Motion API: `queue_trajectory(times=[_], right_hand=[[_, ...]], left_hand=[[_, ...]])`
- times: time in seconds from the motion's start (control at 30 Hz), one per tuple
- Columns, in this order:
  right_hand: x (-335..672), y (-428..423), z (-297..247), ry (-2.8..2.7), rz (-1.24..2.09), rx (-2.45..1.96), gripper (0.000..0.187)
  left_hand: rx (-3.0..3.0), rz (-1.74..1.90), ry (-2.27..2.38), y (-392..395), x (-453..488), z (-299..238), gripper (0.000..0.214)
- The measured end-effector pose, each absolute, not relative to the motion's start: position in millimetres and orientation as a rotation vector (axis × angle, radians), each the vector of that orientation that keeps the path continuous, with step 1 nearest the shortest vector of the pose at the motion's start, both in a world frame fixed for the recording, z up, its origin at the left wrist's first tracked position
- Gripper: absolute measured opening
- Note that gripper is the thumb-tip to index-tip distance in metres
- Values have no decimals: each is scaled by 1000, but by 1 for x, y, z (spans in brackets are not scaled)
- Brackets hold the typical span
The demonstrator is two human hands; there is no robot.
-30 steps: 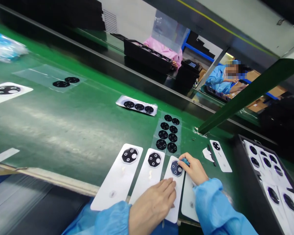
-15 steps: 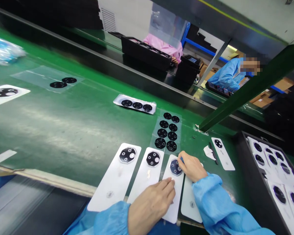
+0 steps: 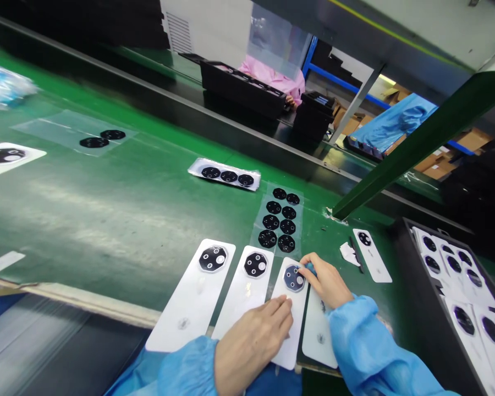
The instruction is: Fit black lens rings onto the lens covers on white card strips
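Note:
My left hand [image 3: 253,344] lies across the lower part of a white phone back panel [image 3: 287,330], its fingers stretched out flat. At that panel's top, my right hand [image 3: 328,281] is closed, with a small blue piece [image 3: 311,268] showing between its fingers. Its fingertips touch the right edge of the black octagonal camera cover [image 3: 293,278]; the piece's kind is unclear. Two more white panels with black covers, an outer panel [image 3: 198,294] and a nearer panel [image 3: 243,291], lie to the left. Another pale panel [image 3: 319,330] is partly hidden under my right arm.
A clear sheet of black octagonal stickers [image 3: 280,220] lies beyond the panels, near a packet of stickers [image 3: 223,175]. At right are a small white panel [image 3: 373,258], a dark thin tool [image 3: 356,254] and a black tray [image 3: 429,319] of panels. A green post [image 3: 416,148] slants overhead.
My right fingers have shifted slightly, exposing more of the camera cover and the blue piece. My left hand stays on the panel. The view has moved slightly; the person in blue behind has bent over.

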State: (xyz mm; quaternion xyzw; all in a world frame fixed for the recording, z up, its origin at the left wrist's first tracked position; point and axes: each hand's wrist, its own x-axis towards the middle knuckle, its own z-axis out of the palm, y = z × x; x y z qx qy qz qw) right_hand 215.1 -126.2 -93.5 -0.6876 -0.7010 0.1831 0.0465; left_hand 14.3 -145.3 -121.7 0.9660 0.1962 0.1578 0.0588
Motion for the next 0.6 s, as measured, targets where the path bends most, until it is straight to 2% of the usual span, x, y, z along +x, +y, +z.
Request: queue_trajectory(times=[0.6], right_hand=[[208,-105,-89,-2357,541,-2163,11]], left_hand=[[2901,509,569,-145,14,-122,21]])
